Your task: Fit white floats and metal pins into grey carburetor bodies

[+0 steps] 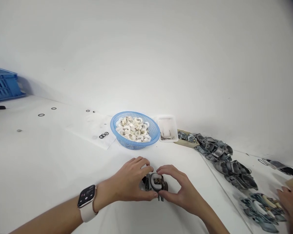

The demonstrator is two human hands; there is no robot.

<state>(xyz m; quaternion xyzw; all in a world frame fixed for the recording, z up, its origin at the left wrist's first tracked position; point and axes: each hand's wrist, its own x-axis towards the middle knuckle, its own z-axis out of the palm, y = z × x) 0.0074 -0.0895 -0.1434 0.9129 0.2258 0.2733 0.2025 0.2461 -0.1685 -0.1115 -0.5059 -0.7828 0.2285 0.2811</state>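
Observation:
A grey metal part [148, 184] rests on the white table in front of me, with a white C-shaped piece [156, 181] in its top and brass-coloured bits inside. My left hand [134, 178], a watch on its wrist, grips the part from the left between thumb and fingers. From the right, the thumb and fingertips of my right hand [178, 183] close around the white piece and the part's right side. Beyond my hands stands a blue round basket [125, 142] full of white C-shaped pieces [134, 128].
A clear tray [167, 125] with thin metal pieces and a box [185, 143] of metal parts stand right of the basket. Grey metal parts [219, 152] pile up at the right, near another person's hand [291, 198]. Black rings [102, 136] and a blue crate [5, 85] are at the left.

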